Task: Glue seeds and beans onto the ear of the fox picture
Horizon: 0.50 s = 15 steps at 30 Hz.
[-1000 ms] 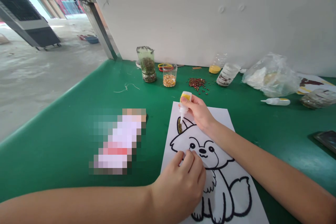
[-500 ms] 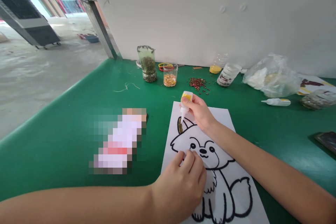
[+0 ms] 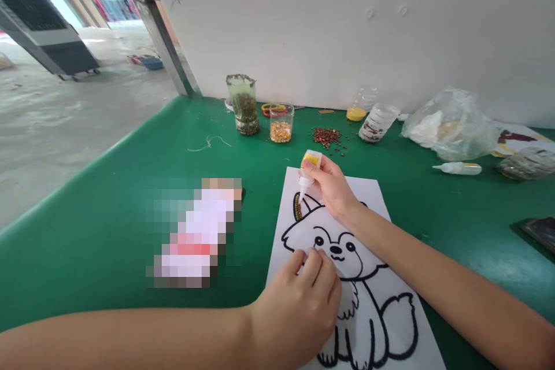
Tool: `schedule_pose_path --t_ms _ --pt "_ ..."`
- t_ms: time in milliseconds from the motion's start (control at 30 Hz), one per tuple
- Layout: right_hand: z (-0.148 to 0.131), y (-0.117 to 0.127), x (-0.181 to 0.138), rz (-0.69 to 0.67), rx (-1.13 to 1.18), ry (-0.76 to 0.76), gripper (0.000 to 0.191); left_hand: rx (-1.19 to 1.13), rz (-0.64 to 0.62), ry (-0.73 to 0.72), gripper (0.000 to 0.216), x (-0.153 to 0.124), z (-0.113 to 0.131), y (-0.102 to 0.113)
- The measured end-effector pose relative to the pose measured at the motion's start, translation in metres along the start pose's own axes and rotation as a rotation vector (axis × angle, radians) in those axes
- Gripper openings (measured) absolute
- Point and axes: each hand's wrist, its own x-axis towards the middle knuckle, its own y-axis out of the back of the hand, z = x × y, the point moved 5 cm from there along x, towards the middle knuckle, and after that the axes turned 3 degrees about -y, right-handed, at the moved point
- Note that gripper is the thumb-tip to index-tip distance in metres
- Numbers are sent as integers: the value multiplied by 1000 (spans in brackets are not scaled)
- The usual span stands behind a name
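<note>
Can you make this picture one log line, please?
Right hand: holding white bottle, nozzle down | Left hand: bunched over animal drawing

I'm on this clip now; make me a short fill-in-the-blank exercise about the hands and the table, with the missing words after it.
1. The right hand grips a small ____ with its nozzle pointing down.
2. Small grains line part of the drawing's ____.
3. The table is ____ in colour.
4. In the picture, the clear cup stands to the ____ of the reddish seed pile.

Missing words: bottle; ear; green; left.
</note>
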Motion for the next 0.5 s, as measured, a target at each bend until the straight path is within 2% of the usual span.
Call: schedule_pose_path --t_ms 500 --pt "1 2 0 28 15 38 24 -3 2 -6 32 -1 0 1"
